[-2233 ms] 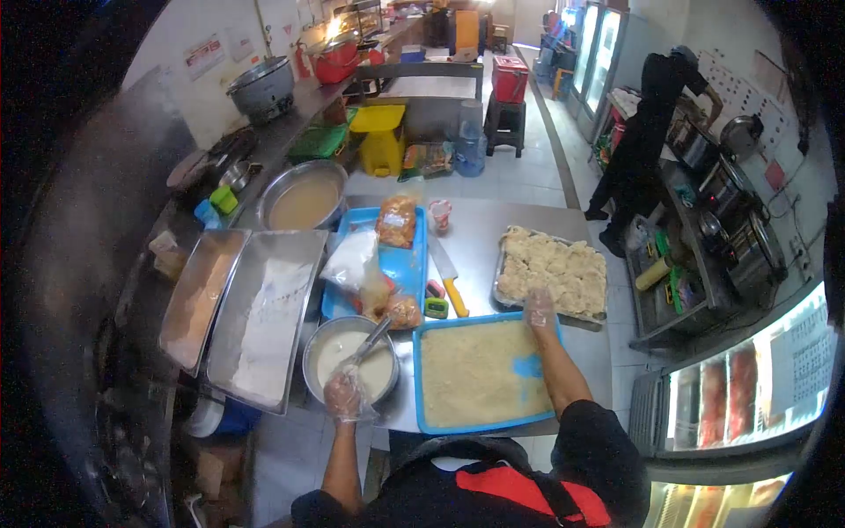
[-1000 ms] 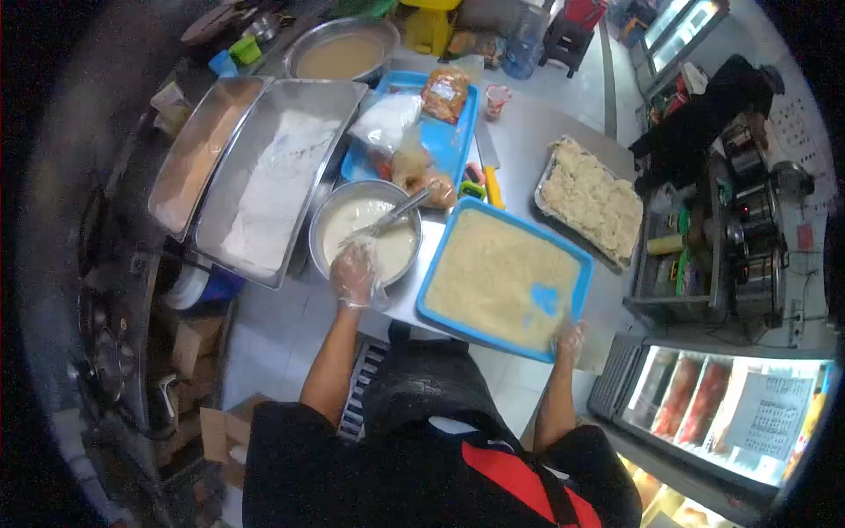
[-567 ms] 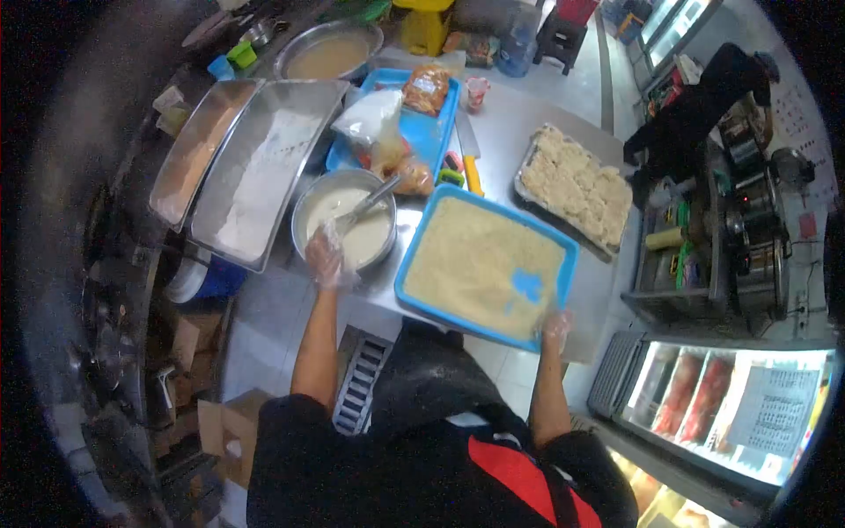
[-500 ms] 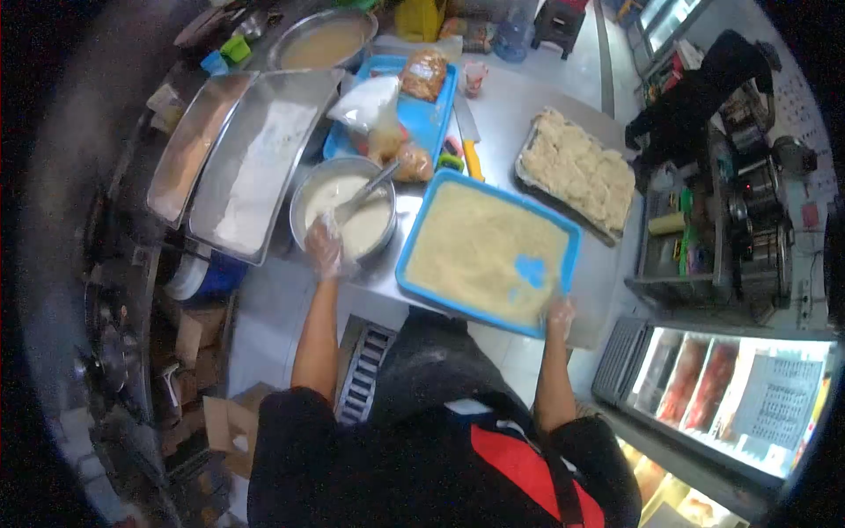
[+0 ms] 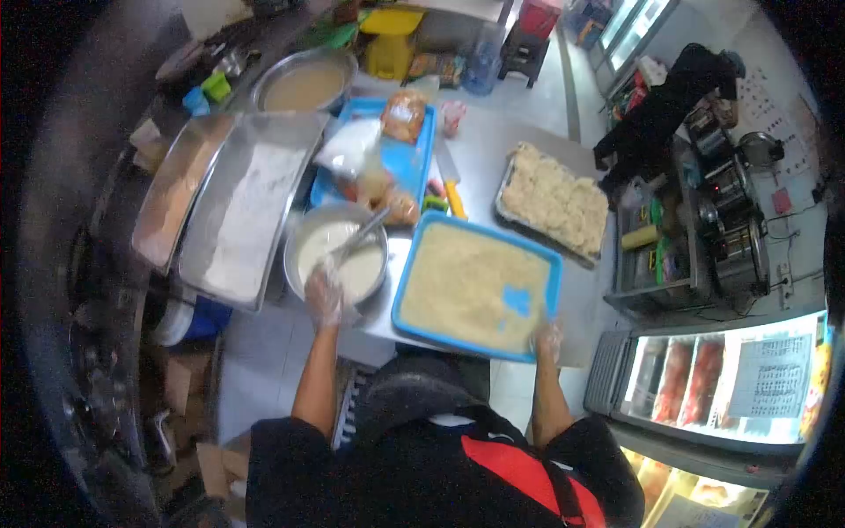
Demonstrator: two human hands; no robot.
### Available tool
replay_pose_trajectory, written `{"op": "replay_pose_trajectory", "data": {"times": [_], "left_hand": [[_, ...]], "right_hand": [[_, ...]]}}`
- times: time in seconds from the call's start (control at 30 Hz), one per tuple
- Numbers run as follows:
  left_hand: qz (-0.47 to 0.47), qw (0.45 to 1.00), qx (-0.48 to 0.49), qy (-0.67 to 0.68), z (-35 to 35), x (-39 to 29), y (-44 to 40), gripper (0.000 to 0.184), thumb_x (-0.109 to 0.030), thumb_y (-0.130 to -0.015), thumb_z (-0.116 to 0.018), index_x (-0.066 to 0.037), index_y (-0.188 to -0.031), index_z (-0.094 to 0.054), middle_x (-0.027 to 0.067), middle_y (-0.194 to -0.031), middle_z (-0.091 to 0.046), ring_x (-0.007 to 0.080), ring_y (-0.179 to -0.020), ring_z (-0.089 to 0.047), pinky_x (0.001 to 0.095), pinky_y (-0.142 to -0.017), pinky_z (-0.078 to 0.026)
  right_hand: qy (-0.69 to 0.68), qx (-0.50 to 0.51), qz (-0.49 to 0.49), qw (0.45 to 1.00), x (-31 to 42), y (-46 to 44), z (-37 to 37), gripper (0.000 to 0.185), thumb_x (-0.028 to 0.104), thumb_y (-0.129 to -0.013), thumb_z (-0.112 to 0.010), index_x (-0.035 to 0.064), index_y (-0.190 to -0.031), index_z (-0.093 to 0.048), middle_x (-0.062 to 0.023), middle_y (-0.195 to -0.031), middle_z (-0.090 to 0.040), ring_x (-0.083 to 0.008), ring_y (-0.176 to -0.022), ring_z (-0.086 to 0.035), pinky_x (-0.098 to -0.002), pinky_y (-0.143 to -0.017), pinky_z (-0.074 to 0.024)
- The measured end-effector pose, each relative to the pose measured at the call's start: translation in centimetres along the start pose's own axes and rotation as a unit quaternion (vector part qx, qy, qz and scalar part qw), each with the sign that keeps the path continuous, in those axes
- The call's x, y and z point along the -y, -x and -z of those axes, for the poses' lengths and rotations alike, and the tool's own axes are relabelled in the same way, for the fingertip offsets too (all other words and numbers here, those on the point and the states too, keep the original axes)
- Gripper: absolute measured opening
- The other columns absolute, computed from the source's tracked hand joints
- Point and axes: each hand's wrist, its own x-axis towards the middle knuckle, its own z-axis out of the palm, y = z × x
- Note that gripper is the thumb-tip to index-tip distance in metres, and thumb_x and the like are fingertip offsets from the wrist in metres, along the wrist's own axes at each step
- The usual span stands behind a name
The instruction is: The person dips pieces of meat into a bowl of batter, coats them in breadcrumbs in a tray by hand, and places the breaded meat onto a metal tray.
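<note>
My left hand point(image 5: 324, 297), in a clear plastic glove, is at the near left rim of a metal bowl point(image 5: 295, 242) of pale batter point(image 5: 356, 273). Its fingers reach over the rim and are too blurred to read. A metal utensil point(image 5: 359, 233) slants across the bowl, its wider end by those fingers and its handle toward the far right. My right hand point(image 5: 547, 337), also gloved, grips the near right edge of a blue tray point(image 5: 462, 346). Light crumbs point(image 5: 471, 282) cover that tray, apart from a bare blue patch toward its right side.
Two long metal pans point(image 5: 180, 189) point(image 5: 251, 211) stand on the left. Behind the bowl, another blue tray point(image 5: 393, 158) holds bags. A knife point(image 5: 451, 187) lies near a heaped pan point(image 5: 554, 198). A co-worker point(image 5: 664, 110) bends over pots; a lit display fridge point(image 5: 687, 378) stands right.
The camera view has shifted, so the table sits lower and slightly left. Both hands remain beside the same bowl and tray, with only small movements.
</note>
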Motion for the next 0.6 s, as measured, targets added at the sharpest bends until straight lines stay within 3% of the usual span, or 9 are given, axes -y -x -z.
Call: {"op": "replay_pose_trajectory", "data": {"times": [0.03, 0.07, 0.13, 0.17, 0.2, 0.3, 0.5, 0.53, 0.6], "left_hand": [[-0.028, 0.999, -0.024, -0.008, -0.3, 0.5, 0.1, 0.057, -0.022, -0.074, -0.057, -0.004, -0.125, -0.04, 0.0196, -0.118, -0.047, 0.0353, -0.11, -0.044, 0.0427, -0.094, -0.034], [-0.055, 0.997, -0.048, -0.016, -1.1, 1.4, 0.1, 0.057, -0.023, -0.075, -0.057, -0.004, -0.126, -0.039, 0.0197, -0.118, -0.047, 0.0352, -0.11, -0.043, 0.0425, -0.094, -0.034], [-0.072, 0.995, -0.07, -0.005, -1.6, 1.5, 0.3, 0.056, -0.024, -0.076, -0.056, -0.005, -0.125, -0.039, 0.0199, -0.118, -0.047, 0.0348, -0.109, -0.044, 0.0423, -0.094, -0.035], [-0.063, 0.996, -0.066, 0.015, -1.4, 1.3, 0.3, 0.054, -0.023, -0.076, -0.055, -0.004, -0.124, -0.041, 0.0199, -0.117, -0.048, 0.0346, -0.108, -0.045, 0.0422, -0.093, -0.036], [-0.053, 0.996, -0.063, 0.034, -1.1, 1.1, 0.3, 0.051, -0.023, -0.077, -0.055, -0.004, -0.123, -0.042, 0.02, -0.117, -0.048, 0.0344, -0.108, -0.045, 0.0421, -0.092, -0.036], [-0.085, 0.99, -0.108, 0.003, -0.4, -0.1, 0.2, 0.04, -0.019, -0.077, -0.053, -0.003, -0.113, -0.05, 0.0212, -0.102, -0.055, 0.0359, -0.096, -0.052, 0.0432, -0.084, -0.041], [-0.04, 0.99, -0.095, 0.095, 1.5, -2.2, 0.6, 0.028, -0.01, -0.073, -0.051, 0.001, -0.099, -0.055, 0.0216, -0.076, -0.058, 0.0392, -0.08, -0.056, 0.0454, -0.072, -0.042], [-0.045, 0.988, -0.092, 0.12, 2.0, -2.5, 0.7, 0.03, -0.006, -0.069, -0.053, 0.001, -0.098, -0.055, 0.0218, -0.077, -0.058, 0.0389, -0.08, -0.055, 0.0438, -0.072, -0.043], [-0.113, 0.974, -0.175, 0.091, 0.1, -0.1, 0.0, 0.029, -0.005, -0.069, -0.052, 0.002, -0.097, -0.055, 0.023, -0.081, -0.058, 0.0395, -0.08, -0.056, 0.0424, -0.072, -0.044]], "right_hand": [[-0.352, 0.017, -0.036, 0.935, -0.6, -0.1, -2.2, 0.027, 0.033, -0.089, -0.04, 0.0104, -0.085, -0.054, 0.0022, -0.057, -0.047, -0.0122, -0.054, -0.049, -0.0256, -0.049, -0.0407], [-0.658, 0.006, -0.08, 0.749, -1.4, -0.2, -4.7, 0.028, 0.033, -0.088, -0.04, 0.0105, -0.08, -0.055, 0.0028, -0.055, -0.047, -0.0121, -0.052, -0.049, -0.0257, -0.047, -0.0404], [-0.71, -0.02, -0.114, 0.694, -1.3, -0.2, -5.6, 0.023, 0.029, -0.086, -0.044, 0.0096, -0.084, -0.056, 0.0032, -0.056, -0.046, -0.0103, -0.051, -0.046, -0.0249, -0.045, -0.0392], [-0.488, -0.043, -0.093, 0.867, -0.7, -0.3, -5.7, 0.022, 0.027, -0.085, -0.046, 0.0086, -0.092, -0.056, 0.003, -0.058, -0.046, -0.0086, -0.052, -0.044, -0.024, -0.045, -0.0382], [-0.229, -0.065, -0.058, 0.97, -0.4, -0.2, -5.4, 0.024, 0.024, -0.084, -0.049, 0.0076, -0.1, -0.055, 0.0028, -0.061, -0.045, -0.0069, -0.052, -0.042, -0.0232, -0.044, -0.0372], [-0.377, 0.01, -0.008, 0.926, -3.3, -0.1, -4.9, 0.024, 0.031, -0.082, -0.048, 0.0093, -0.088, -0.055, 0.0005, -0.059, -0.053, -0.0129, -0.057, -0.051, -0.0279, -0.053, -0.0433], [-0.161, -0.232, -0.034, 0.959, -0.5, 0.2, -3.2, 0.03, 0.037, -0.083, -0.049, 0.011, -0.096, -0.052, 0.0026, -0.053, -0.046, -0.0075, -0.041, -0.041, -0.0213, -0.039, -0.0357], [-0.235, -0.039, -0.135, 0.962, -1.3, -2.0, -9.3, 0.037, 0.035, -0.084, -0.048, 0.0082, -0.11, -0.048, 0.0021, -0.059, -0.048, -0.0069, -0.052, -0.046, -0.0211, -0.047, -0.0396], [-0.245, -0.034, -0.061, 0.967, 0.1, -0.9, -7.2, 0.02, 0.03, -0.084, -0.049, 0.0113, -0.086, -0.056, -0.0016, -0.066, -0.051, -0.0124, -0.064, -0.049, -0.0283, -0.056, -0.0406]]}}
